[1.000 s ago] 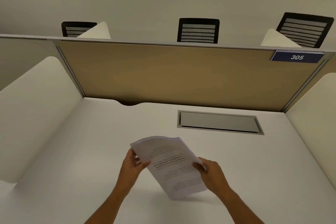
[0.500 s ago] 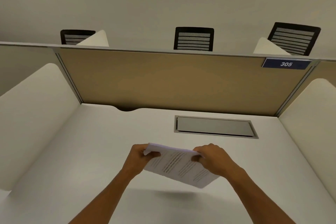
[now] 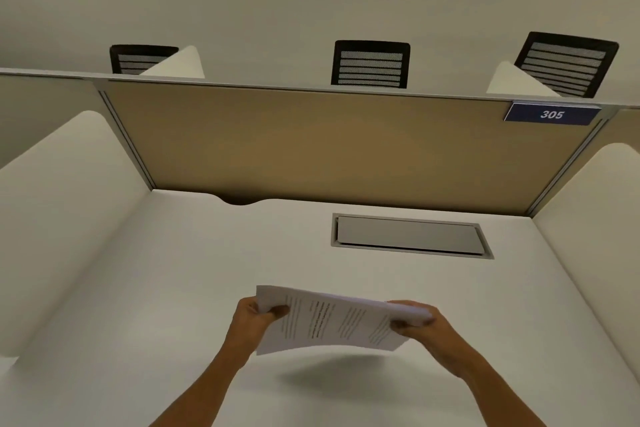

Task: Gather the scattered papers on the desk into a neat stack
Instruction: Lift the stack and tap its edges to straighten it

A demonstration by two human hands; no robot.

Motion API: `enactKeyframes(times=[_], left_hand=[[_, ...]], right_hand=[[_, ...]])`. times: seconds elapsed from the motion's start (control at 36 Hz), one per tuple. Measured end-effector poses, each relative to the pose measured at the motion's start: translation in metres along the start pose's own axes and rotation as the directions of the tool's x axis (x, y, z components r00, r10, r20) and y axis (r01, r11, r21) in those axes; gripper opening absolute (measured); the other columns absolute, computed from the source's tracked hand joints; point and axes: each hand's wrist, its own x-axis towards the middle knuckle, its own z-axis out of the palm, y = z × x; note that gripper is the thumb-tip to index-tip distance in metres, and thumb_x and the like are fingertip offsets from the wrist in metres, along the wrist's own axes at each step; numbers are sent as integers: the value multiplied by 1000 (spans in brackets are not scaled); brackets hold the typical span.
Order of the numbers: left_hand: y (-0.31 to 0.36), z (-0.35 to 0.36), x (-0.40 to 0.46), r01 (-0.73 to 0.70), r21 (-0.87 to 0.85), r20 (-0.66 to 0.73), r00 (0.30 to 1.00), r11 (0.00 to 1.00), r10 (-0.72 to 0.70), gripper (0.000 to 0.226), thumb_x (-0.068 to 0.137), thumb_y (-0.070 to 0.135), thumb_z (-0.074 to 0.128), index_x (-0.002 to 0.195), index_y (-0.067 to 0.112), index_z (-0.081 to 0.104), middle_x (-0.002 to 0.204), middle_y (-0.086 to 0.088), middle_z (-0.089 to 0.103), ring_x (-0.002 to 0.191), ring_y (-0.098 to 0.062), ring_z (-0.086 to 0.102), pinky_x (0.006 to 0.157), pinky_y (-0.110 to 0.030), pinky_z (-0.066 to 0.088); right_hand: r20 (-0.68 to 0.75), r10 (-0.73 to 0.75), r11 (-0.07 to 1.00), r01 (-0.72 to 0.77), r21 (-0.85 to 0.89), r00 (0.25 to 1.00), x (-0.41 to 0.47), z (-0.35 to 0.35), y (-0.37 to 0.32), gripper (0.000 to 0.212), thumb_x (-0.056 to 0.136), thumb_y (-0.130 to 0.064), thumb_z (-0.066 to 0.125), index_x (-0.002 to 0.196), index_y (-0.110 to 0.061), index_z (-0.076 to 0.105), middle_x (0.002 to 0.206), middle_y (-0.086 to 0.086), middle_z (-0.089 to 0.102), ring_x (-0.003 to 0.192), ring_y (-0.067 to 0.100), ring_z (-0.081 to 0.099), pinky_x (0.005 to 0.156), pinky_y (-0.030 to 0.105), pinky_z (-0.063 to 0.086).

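A stack of white printed papers (image 3: 332, 321) hangs in the air above the white desk (image 3: 166, 288), lying nearly flat with its long side running left to right. My left hand (image 3: 254, 317) grips the stack's left end, thumb on top. My right hand (image 3: 420, 321) grips its right end the same way. The sheets look gathered together, with the far edges slightly fanned. The stack's shadow falls on the desk below it.
A grey cable-tray lid (image 3: 410, 236) is set into the desk behind the papers. A tan partition (image 3: 329, 146) with a blue "305" sign (image 3: 551, 113) closes the back; white curved dividers (image 3: 59, 204) stand at both sides. Three black chairs (image 3: 370, 64) show beyond.
The stack has turned from steeply tilted to nearly level and left-to-right. My hands have shifted to its two short ends and lifted it a little off the desk.
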Motion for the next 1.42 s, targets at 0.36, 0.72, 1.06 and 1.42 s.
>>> enactKeyframes(times=[0.36, 0.72, 1.06, 1.42], left_hand=[[-29, -6, 2, 48, -4, -14, 999, 999, -48, 26, 70, 25, 76, 95, 19, 77, 86, -2, 79, 80, -21, 74, 64, -22, 57], [-53, -2, 5, 43, -3, -42, 998, 999, -43, 21, 83, 3, 73, 98, 19, 75, 89, 0, 79, 85, -15, 73, 66, -19, 59], [-66, -2, 6, 55, 42, -3, 998, 998, -55, 20, 85, 7, 72, 102, 18, 75, 92, 2, 79, 91, -15, 73, 75, -24, 57], [-53, 1, 3, 1, 83, 19, 1000, 997, -2, 26, 85, 11, 73, 93, 36, 72, 88, 16, 78, 86, -4, 72, 65, -13, 55]], right_hand=[[-75, 39, 999, -40, -9, 996, 9, 24, 22, 20, 98, -19, 63, 107, -26, 79, 101, 3, 79, 98, 19, 71, 82, 28, 50], [-203, 69, 994, -49, 103, 977, 14, 40, 34, 23, 90, -16, 74, 101, -35, 80, 101, -4, 80, 93, 9, 74, 71, 16, 56], [-172, 109, 993, -98, 70, 979, 19, 37, 51, 25, 91, -15, 73, 110, -31, 73, 103, -9, 79, 98, 7, 73, 76, 15, 57], [-200, 123, 991, -110, 75, 972, 11, 34, 55, 26, 92, -12, 71, 99, -37, 77, 100, -13, 79, 94, 2, 72, 72, 9, 54]])
